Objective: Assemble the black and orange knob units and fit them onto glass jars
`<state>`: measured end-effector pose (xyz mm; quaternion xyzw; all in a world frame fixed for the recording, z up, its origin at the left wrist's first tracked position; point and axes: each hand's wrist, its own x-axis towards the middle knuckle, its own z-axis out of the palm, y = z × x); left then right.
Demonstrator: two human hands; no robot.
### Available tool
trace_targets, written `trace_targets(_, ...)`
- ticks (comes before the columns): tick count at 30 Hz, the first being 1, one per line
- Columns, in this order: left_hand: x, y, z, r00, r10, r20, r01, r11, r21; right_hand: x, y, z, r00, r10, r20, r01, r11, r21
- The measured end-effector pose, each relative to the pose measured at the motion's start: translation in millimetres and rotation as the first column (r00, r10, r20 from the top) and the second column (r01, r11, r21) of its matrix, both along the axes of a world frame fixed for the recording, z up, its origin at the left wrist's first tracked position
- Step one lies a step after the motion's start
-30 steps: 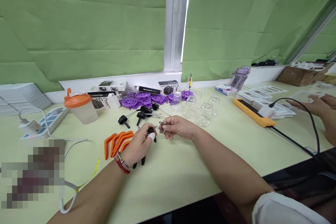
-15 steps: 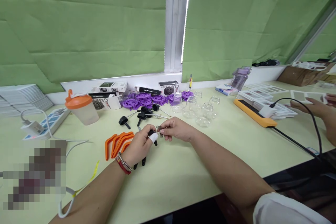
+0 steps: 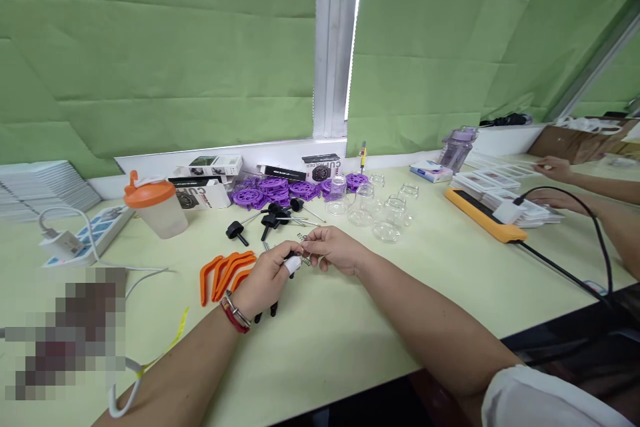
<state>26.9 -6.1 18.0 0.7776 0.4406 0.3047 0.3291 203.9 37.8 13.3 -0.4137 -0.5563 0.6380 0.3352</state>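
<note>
- Over the near middle of the table point(image 3: 350, 347), our two hands meet, fingertips close together.
- With our left hand point(image 3: 263, 280) we grasp a small black part point(image 3: 292, 275), mostly covered by our fingers; a white wrap point(image 3: 293, 265) is on the thumb, and bracelets point(image 3: 235, 313) circle the wrist.
- With our right hand point(image 3: 333, 250) we pinch thin metal springs point(image 3: 301, 237) between thumb and fingers; coils stick out above and below the fingertips, just beside the black part. We cannot tell whether the springs touch it.
- Beside our left hand we see bent orange pieces point(image 3: 230, 272) lying side by side, and black tips point(image 3: 273, 308) showing beneath the hand.
- Beyond our hands lie metal rods with black heads point(image 3: 270, 220), crossing one another.
- Farther back we have a pile of purple wheel-shaped pieces point(image 3: 273, 185), with printed boxes point(image 3: 205, 195) near it.
- To the right of that pile, we see clear glass jars point(image 3: 361, 207) grouped together.
- Off to our left stands a translucent cup with an orange lid point(image 3: 150, 193), near a white power strip point(image 3: 103, 230).
- To our right, a yellow power strip point(image 3: 480, 217) lies by stacked white frames point(image 3: 520, 203), near a co-worker's hands point(image 3: 556, 170).
</note>
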Motion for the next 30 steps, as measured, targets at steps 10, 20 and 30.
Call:
trace_targets(10, -2.2, 0.5, -4.7, 0.997, 0.012, -0.074, -0.018, 0.997, -0.071, 57.4, 45.5, -6.2, 0.443, -0.556, 0.703, 0.150, 0.819, 0.553)
trace_targets(20, -1.1, -0.7, -7.2, 0.982, -0.089, -0.166, 0.076, 0.994, -0.080, 61.9, 50.7, -14.3, 0.390, -0.466, 0.794, 0.062, 0.874, 0.482)
trace_targets(30, -1.0, 2.5, -12.6, 0.973, -0.123, -0.196, 0.122, 0.992, -0.018, 35.6, 14.1, 5.1, 0.865, 0.136, 0.483, -0.333, 0.876, 0.350)
